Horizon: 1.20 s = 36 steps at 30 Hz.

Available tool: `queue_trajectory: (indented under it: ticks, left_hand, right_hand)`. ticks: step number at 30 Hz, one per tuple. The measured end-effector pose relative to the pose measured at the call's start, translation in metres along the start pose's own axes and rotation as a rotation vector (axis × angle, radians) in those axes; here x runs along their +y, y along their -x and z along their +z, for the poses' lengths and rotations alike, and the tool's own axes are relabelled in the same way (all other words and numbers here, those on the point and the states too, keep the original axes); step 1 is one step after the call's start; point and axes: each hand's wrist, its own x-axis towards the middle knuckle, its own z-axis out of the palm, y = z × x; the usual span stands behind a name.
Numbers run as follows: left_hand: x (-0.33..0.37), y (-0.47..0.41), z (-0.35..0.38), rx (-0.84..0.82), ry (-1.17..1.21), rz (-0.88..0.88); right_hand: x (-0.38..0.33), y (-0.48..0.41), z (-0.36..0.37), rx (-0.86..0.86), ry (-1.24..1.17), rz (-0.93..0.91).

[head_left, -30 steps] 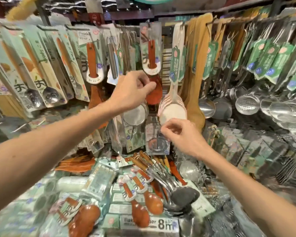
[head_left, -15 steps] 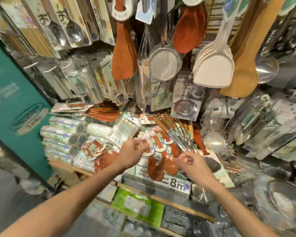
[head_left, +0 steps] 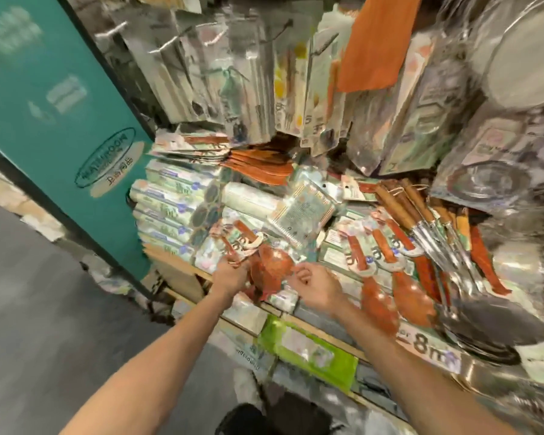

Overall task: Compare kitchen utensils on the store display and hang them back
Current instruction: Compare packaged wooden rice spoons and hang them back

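Left hand (head_left: pixel 230 275) grips wooden spoon (head_left: pixel 272 265) — right hand (head_left: pixel 315 285) just beside.

Both arms in shot. My left forearm (head_left: pixel 157 356) and right forearm (head_left: pixel 405 362) are bare from the bottom frame edge up to the wrist. My left hand (head_left: pixel 230 276) and right hand (head_left: pixel 319 287) are bare as well. Knuckles of the right one are just readable, the left one is blurred. Low between my arms sits a dark clothing patch (head_left: pixel 264 416), black to charcoal: trouser leg or shoe, cannot tell which.
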Motion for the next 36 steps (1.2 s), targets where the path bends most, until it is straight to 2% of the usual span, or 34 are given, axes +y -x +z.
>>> queue_trajectory:
  ticks: [5, 9, 13, 15, 18, 22, 29, 32, 36]
  left_hand:
    - [-0.009, -0.054, -0.011, -0.025, 0.034, -0.07]
    - [-0.023, -0.091, -0.009, -0.061, 0.108, -0.175]
    - [-0.038, -0.117, 0.003, -0.088, 0.261, -0.241]
    - [-0.05, -0.132, 0.01, -0.118, 0.343, -0.25]
    - [-0.076, -0.158, 0.025, -0.134, 0.381, -0.261]
    - [-0.044, -0.127, -0.006, -0.227, 0.431, -0.264]
    - [-0.043, -0.11, -0.023, -0.412, 0.62, -0.369]
    - [-0.037, -0.091, -0.038, -0.469, 0.675, -0.312]
    - [-0.023, -0.06, -0.058, -0.523, 0.669, -0.132]
  right_hand:
    - [-0.032, -0.069, 0.05, -0.005, 0.225, 0.006]
    - [-0.027, -0.109, 0.078, -0.001, 0.446, 0.058]
    - [-0.026, -0.124, 0.096, 0.047, 0.672, 0.116]
    - [-0.03, -0.128, 0.101, 0.042, 0.681, 0.155]
    - [-0.033, -0.134, 0.105, 0.004, 0.494, 0.234]
    - [-0.037, -0.134, 0.113, -0.062, 0.215, 0.29]
    - [-0.046, -0.116, 0.12, -0.162, -0.248, 0.21]
    - [-0.054, -0.097, 0.114, -0.185, -0.316, 0.171]
    - [-0.068, -0.068, 0.104, -0.204, -0.398, 0.115]
